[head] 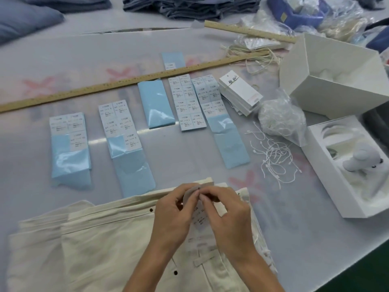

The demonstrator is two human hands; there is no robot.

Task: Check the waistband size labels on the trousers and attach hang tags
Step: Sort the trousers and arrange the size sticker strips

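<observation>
The table (63, 60) fills the room's middle, pale and glossy. At six o'clock lie the cream trousers (105, 249), folded, waistband toward the centre. At twelve o'clock a stack of blue-grey folded clothes (189, 7) sits at the far edge. A long wooden ruler (130, 81) runs from nine o'clock toward one o'clock, with a shorter ruler (248, 31) beyond it. At two o'clock stands an open white box (328, 81), and at four o'clock its lid-like tray (328, 186) holds a small white figure (362, 160).

Across the centre lie pale blue sticker sheets (155, 104), several still carrying printed size stickers (187, 102). Just right of them sits a stack of white hang tags (240, 93), then a clear bag of loops (280, 116), and loose white string fasteners (275, 157) at three o'clock.

Over the waistband, both hands meet. The left hand (172, 216) and right hand (229, 213) each pinch a hang tag (189, 194) between curled fingertips, holding it just above the trousers; a printed sticker (199, 218) shows beneath the fingers.
</observation>
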